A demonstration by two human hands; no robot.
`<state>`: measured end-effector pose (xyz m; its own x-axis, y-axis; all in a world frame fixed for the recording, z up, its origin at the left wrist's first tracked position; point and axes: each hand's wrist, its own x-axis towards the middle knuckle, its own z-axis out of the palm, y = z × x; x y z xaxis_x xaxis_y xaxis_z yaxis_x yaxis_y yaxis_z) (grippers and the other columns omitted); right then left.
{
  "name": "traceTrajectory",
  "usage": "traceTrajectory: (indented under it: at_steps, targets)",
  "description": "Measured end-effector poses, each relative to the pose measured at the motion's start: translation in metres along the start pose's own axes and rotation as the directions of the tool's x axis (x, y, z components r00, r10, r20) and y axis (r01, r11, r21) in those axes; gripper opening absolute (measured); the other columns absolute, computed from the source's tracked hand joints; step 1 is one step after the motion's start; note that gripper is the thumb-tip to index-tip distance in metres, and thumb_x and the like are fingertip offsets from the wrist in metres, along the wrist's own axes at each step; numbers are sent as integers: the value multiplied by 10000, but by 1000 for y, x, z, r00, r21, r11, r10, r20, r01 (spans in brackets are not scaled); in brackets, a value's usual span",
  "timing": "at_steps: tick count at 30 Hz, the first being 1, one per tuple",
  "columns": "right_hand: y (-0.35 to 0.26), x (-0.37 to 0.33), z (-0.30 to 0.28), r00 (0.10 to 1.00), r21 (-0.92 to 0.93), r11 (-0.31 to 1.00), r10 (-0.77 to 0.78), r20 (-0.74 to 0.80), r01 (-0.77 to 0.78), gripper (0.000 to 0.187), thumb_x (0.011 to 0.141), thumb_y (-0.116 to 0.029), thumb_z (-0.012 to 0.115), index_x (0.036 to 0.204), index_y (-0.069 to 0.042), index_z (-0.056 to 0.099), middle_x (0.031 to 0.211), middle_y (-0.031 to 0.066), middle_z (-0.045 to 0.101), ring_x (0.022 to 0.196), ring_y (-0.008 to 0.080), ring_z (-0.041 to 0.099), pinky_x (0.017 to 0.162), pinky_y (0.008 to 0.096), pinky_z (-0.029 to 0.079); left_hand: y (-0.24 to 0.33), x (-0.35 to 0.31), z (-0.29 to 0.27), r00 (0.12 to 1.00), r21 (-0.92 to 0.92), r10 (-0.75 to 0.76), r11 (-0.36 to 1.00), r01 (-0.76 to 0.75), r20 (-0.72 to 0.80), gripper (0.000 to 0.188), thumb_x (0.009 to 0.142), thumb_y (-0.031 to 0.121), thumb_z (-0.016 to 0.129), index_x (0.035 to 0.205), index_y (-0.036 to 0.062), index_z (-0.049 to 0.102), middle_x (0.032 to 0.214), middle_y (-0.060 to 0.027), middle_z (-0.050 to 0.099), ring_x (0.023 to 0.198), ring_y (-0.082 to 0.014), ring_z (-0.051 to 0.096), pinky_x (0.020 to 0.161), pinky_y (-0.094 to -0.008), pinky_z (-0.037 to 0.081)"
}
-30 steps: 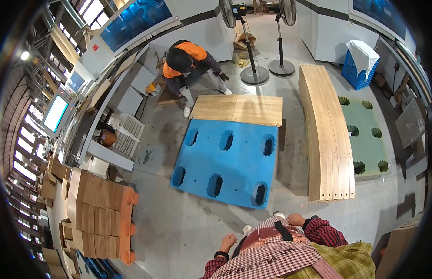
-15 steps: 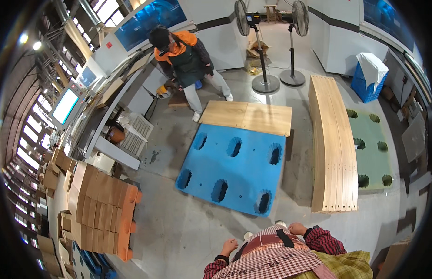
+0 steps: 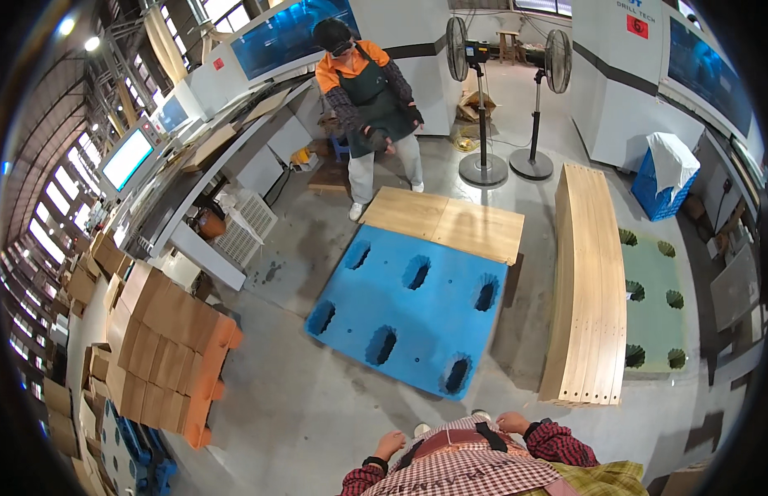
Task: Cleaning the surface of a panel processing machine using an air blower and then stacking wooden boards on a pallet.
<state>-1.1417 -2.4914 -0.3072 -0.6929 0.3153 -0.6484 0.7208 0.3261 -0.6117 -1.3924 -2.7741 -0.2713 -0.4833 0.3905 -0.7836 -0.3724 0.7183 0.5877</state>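
My left hand (image 3: 390, 445) hangs beside my checkered apron (image 3: 458, 465), its fingers loosely curled round nothing. On the other side of the apron is my right hand (image 3: 512, 422), also curled, with no object visible in it. Neither touches anything on the floor. In front of me lies a blue plastic pallet (image 3: 363, 302) with several dark oval openings. Two wood-look boards (image 3: 409, 213) lie side by side along its far edge. Nearer my right hand, a long stack of wood-look panels (image 3: 591, 314), with small holes at its near end, rests on a green pallet (image 3: 655, 289).
Beyond the boards stands a co-worker (image 3: 363, 99) in orange and a dark apron. Two pedestal fans (image 3: 481, 107) stand behind. Brown panels are stacked on an orange pallet (image 3: 204, 393) at left, near a workbench (image 3: 198, 174). A blue crate (image 3: 661, 186) sits at far right.
My view has shifted, so the scene's far side sits lower in the picture. The co-worker has straightened up and brought the hands together in front. My hands stay low by the apron.
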Motion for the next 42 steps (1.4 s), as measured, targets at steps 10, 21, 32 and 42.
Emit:
traceTrajectory:
  at_steps: [10, 21, 32, 42]
  targets:
    - [-2, 9, -4, 998, -79, 995, -66, 14, 67, 238, 651, -204, 460, 799, -54, 572, 672, 119, 575, 596, 215, 561, 567, 314, 438, -10, 9, -2, 999, -36, 49, 998, -49, 0, 398, 698, 180, 465, 1004, -73, 445, 714, -117, 557, 585, -153, 536, 526, -240, 430]
    - [4, 14, -6, 990, -171, 975, -143, -6, 140, 269, 636, -229, 454, 821, -73, 572, 715, 141, 570, 676, 280, 543, 614, 357, 421, 4, 4, 2, 999, -26, 21, 999, -22, -45, 338, 704, 170, 455, 959, -51, 480, 690, -110, 558, 565, -150, 532, 518, -238, 426]
    - [2, 18, 1, 996, -34, 999, 2, 88, 1, 245, 633, -211, 458, 798, -85, 588, 690, 93, 584, 617, 228, 563, 569, 325, 440, 0, 0, -3, 995, -48, 93, 994, -94, -20, 333, 705, 206, 474, 908, -57, 494, 689, -97, 543, 587, -140, 524, 513, -236, 429]
    - [1, 22, -5, 990, -127, 982, -131, 47, 136, 215, 615, -200, 487, 756, -71, 585, 650, 121, 572, 588, 234, 560, 536, 321, 436, 9, -4, -2, 995, -17, 93, 995, -93, -19, 233, 707, 208, 471, 744, -19, 508, 602, -77, 517, 524, -140, 489, 509, -242, 406]
